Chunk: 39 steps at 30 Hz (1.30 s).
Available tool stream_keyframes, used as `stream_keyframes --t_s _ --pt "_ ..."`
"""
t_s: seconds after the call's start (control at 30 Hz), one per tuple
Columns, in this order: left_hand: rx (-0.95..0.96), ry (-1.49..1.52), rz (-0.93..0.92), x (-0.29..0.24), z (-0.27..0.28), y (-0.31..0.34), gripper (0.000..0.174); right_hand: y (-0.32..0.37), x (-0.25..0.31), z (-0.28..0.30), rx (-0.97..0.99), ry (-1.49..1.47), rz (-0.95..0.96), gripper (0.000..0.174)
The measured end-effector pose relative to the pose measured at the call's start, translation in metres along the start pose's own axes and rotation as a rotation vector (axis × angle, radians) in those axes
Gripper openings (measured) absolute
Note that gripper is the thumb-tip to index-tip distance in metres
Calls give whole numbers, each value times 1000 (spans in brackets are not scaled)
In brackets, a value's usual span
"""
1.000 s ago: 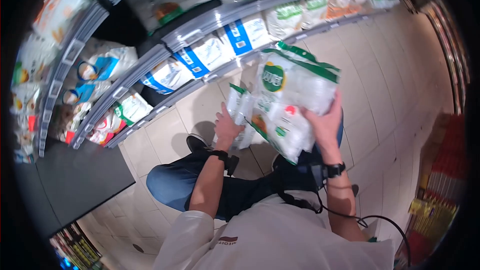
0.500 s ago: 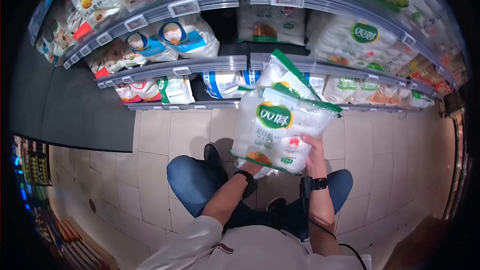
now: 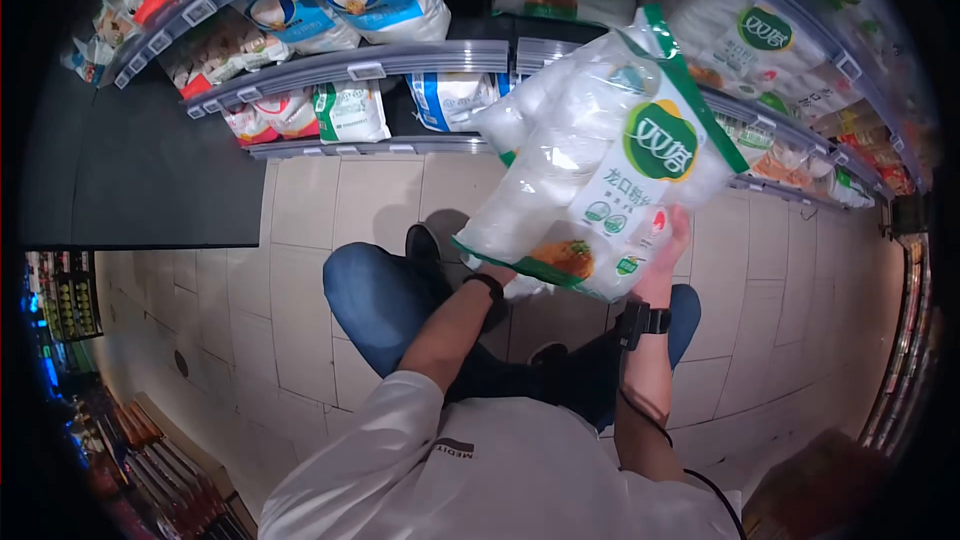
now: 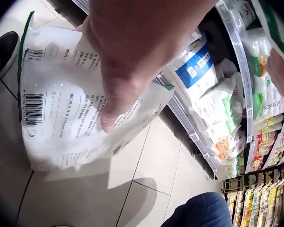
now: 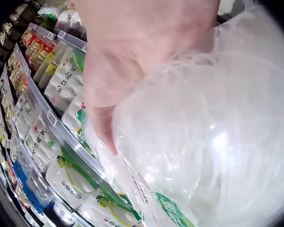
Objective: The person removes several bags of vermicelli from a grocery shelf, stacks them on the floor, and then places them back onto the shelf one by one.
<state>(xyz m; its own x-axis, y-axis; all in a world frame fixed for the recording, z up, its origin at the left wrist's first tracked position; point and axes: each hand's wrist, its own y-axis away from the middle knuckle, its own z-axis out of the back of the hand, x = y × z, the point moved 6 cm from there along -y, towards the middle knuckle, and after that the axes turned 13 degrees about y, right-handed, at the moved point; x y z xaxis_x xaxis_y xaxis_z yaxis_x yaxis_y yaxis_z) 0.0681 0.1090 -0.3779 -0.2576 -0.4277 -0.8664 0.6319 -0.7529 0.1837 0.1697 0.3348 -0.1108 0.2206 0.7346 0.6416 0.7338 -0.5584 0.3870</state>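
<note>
My right hand (image 3: 665,260) grips the lower right edge of a clear bag of white contents (image 3: 540,205) with green borders, tilted in front of me. Behind its upper left side, a second clear bag (image 3: 515,115) shows. Most of my left hand (image 3: 500,277) is hidden under the front bag in the head view. The left wrist view shows that hand (image 4: 128,66) gripping a white bag printed with barcodes (image 4: 57,109), thumb on the printed face. In the right wrist view my right hand (image 5: 128,61) curls round the edge of the clear bag (image 5: 203,127).
Shelves with price tags (image 3: 430,60) hold packed bags across the front, including blue-and-white ones (image 3: 450,100). A dark platform (image 3: 150,180) stands at left. Below are floor tiles (image 3: 300,310) and my bent knees (image 3: 370,285). Stacked goods (image 3: 150,460) stand at lower left.
The head view has turned to face the shelves. The two bags, apart at first, now overlap, and the front one has risen and tilted. Both hands keep their grip.
</note>
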Motion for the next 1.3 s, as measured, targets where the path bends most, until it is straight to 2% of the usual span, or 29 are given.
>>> stream_keyframes --t_s 0.03,0.1,0.17,0.27,0.37,0.47,0.57,0.67,0.77,0.83,0.9,1.0,1.03,1.13,1.17,1.23,1.3 --pt "-41 -105 -25 17 1 -18 72 2 8 27 -27 19 56 71" --pt "-63 -333 69 4 9 -36 90 14 29 60 -82 43 124 74" --pt "-12 -584 314 -73 49 -34 112 50 47 86 -149 41 145 77" --pt "95 -549 259 -109 67 -36 135 94 68 132 -267 86 196 82" --pt "143 -601 215 -120 83 -58 144 132 74 168 -349 79 217 84" --pt "0 -694 83 -107 103 -81 138 171 69 170 -440 92 236 86" --pt "-247 -660 -118 -55 120 -106 129 193 53 176 -527 98 254 86" --pt "-157 -614 73 -63 129 -110 107 198 30 199 -485 14 187 82" --pt "-48 -173 -42 -111 118 -124 79 191 20 191 -479 28 153 82" --pt "310 592 271 -200 114 -110 67 177 19 176 -405 -7 116 80" --pt "805 1064 343 -245 103 -91 70 156 27 161 -315 24 120 77" --pt "841 975 167 -346 126 -52 87 125 39 134 -185 82 107 72" --pt "880 889 -46 -342 135 -51 89 117 39 128 -151 73 32 67" --pt "881 806 101 -309 137 -45 97 111 49 73 -164 -58 -107 62" --pt "797 872 150 -297 134 -40 101 105 52 62 -88 -57 -194 56" --pt "622 1012 253 -269 124 -26 108 93 51 62 -123 18 -193 53" --pt "585 1053 301 -254 117 -21 118 88 47 65 -173 111 -194 52"
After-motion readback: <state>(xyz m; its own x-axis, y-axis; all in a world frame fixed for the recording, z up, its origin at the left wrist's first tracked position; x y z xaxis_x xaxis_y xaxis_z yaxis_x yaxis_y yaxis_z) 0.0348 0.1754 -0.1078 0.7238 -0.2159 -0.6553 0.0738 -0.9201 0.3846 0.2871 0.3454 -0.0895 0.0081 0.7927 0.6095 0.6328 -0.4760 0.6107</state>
